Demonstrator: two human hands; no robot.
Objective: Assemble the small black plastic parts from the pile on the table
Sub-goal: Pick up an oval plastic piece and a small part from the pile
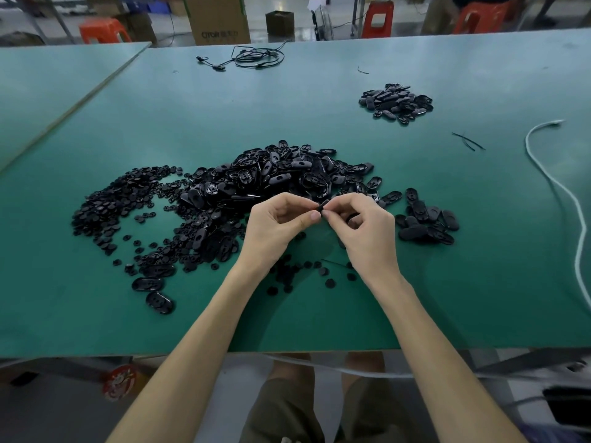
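Head view: we pinch a black part (323, 206) between left hand (275, 230) and right hand (367, 230), both clamped on it, above the surface (287, 100), just nearside of the pile (281, 174).

Place: factory assembly workshop | Bench: long green-topped worktable (192, 107), another butted alongside | Stock: loose heap of small black plastic parts (271, 177); smaller heap (396, 102) set apart | Surroundings: cardboard cartons (217, 20), orange plastic stools (102, 28) on the bare floor
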